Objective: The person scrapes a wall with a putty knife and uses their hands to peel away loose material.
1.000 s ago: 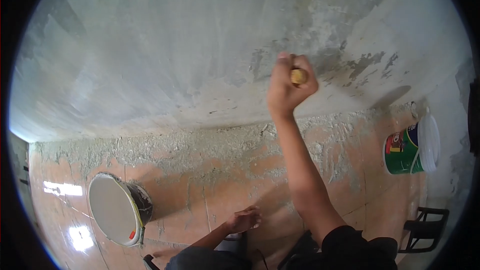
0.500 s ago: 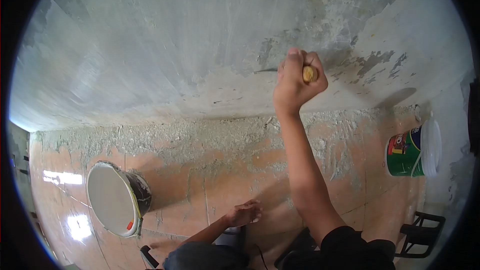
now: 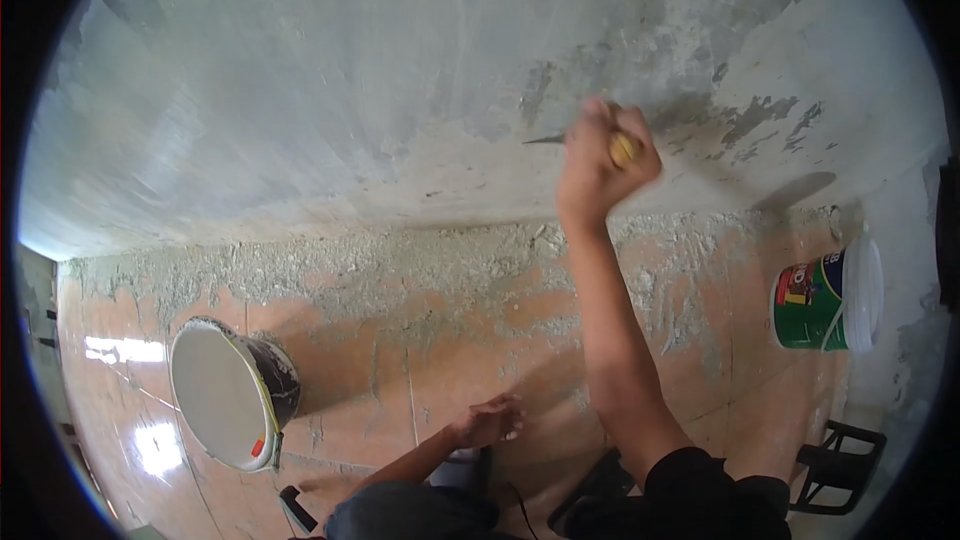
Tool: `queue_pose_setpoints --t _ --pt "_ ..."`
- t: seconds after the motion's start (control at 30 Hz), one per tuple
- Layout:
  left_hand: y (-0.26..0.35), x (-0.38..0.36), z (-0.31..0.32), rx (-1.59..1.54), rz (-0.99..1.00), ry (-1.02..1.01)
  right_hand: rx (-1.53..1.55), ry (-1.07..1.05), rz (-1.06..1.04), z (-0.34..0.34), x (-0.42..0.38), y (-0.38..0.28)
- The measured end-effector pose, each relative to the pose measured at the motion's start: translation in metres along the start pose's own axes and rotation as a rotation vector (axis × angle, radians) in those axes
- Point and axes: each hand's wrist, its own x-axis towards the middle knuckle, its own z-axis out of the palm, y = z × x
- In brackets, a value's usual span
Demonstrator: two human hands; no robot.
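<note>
My right hand (image 3: 608, 162) is wrapped round the yellowish handle (image 3: 624, 148) of a scraper, at the lower part of the grey wall (image 3: 350, 90). The scraper's thin dark blade (image 3: 544, 140) points left from the fist, close against the plaster; most of it is hidden by the fingers. Dark bare patches (image 3: 765, 118) show in the wall to the right of the fist. Low over the tiled floor, near my knee, my left hand (image 3: 488, 422) hangs loosely with fingers a little bent and apart, holding nothing.
A bucket of pale grey material (image 3: 218, 395) stands on the floor at left. A green paint bucket (image 3: 810, 298) sits by the right wall, with a black plastic stool or frame (image 3: 842, 468) below it. Scraped debris (image 3: 400, 265) lies along the wall's foot.
My right hand has shifted slightly right and down along the wall with the scraper, and more of the blade shows. The left hand has hardly moved.
</note>
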Motion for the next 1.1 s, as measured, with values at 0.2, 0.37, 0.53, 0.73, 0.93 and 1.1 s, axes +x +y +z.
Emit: queue_pose_setpoints --t 0.2,0.37,0.53,0.73,0.93,1.1 --pt "0.000 -0.003 0.003 0.003 0.011 0.003 -0.047 0.054 -0.093 -0.019 0.009 -0.003" --pt "-0.001 -0.001 0.002 0.004 0.017 -0.024 -0.257 0.126 -0.628 -0.029 0.040 -0.007" --pt "0.006 0.003 0.007 0.031 0.003 0.024 -0.087 0.067 -0.088 -0.035 0.037 -0.017" --pt "0.002 -0.002 0.008 0.029 0.000 0.029 -0.049 0.106 -0.041 -0.044 0.038 -0.008" --pt "0.001 -0.001 0.005 0.046 0.013 0.038 0.034 0.042 0.032 -0.036 0.036 0.002" --pt "-0.001 0.002 0.008 0.075 0.022 0.026 0.075 0.082 -0.001 -0.031 0.018 0.010"
